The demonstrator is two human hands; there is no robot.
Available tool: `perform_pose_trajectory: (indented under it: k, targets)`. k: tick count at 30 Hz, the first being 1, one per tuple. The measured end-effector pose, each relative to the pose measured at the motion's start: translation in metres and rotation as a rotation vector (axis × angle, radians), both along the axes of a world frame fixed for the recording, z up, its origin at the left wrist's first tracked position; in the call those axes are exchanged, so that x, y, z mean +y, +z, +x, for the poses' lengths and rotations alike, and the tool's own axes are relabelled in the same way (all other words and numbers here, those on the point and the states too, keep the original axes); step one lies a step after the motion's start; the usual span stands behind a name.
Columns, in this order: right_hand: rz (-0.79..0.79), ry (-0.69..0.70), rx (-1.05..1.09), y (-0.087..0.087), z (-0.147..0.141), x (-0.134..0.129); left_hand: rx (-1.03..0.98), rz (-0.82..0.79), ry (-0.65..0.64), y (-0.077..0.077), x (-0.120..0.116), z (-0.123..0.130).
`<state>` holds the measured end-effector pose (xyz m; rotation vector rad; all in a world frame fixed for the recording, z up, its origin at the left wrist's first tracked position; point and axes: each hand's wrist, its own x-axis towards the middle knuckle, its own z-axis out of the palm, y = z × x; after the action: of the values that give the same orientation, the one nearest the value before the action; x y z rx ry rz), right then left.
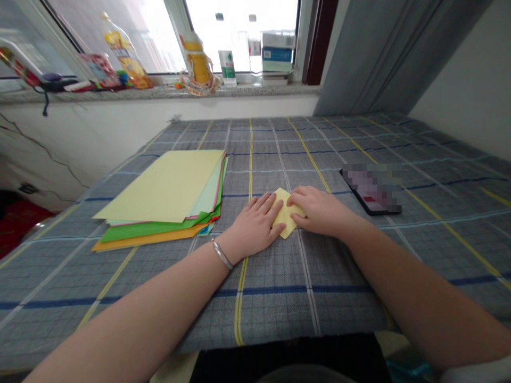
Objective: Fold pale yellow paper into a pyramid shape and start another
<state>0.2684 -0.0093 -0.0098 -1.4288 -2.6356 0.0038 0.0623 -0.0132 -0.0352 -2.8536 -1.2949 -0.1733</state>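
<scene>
A small piece of folded yellow paper (286,221) lies on the checked cloth, between my two hands. My left hand (257,223), with a silver bangle at its wrist, rests flat with fingers stretched out, the fingertips and thumb over the paper's left edge. From the other side, my right hand (319,210) has its fingers curled and its thumb bent in, gripping the paper's right edge. The fingers cover both side corners of the paper; its top and bottom points show.
Left of my hands is a stack of coloured paper sheets (167,183), yellow on top. A phone (369,191) with a blurred screen lies to the right. The checked tablecloth (275,303) covers the surface. Bottles and boxes (277,53) line the windowsill behind.
</scene>
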Motion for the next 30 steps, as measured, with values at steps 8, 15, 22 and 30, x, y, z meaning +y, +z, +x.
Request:
perform_pose_trajectory:
  k: [8, 15, 22, 30]
  targets:
    - [-0.212, 0.039, 0.154, -0.036, -0.001, 0.012, -0.013, -0.042, 0.019, 0.001, 0.000, 0.002]
    - [-0.178, 0.011, 0.127, -0.030, -0.003, 0.016, -0.042, -0.039, 0.002, 0.002, 0.007, 0.004]
    - [-0.101, -0.054, 0.076, -0.025, -0.016, 0.025, -0.067, 0.012, -0.007, 0.007, 0.015, 0.008]
    - [-0.159, -0.106, 0.013, -0.032, -0.018, 0.027, 0.001, -0.044, 0.013, -0.004, 0.022, 0.008]
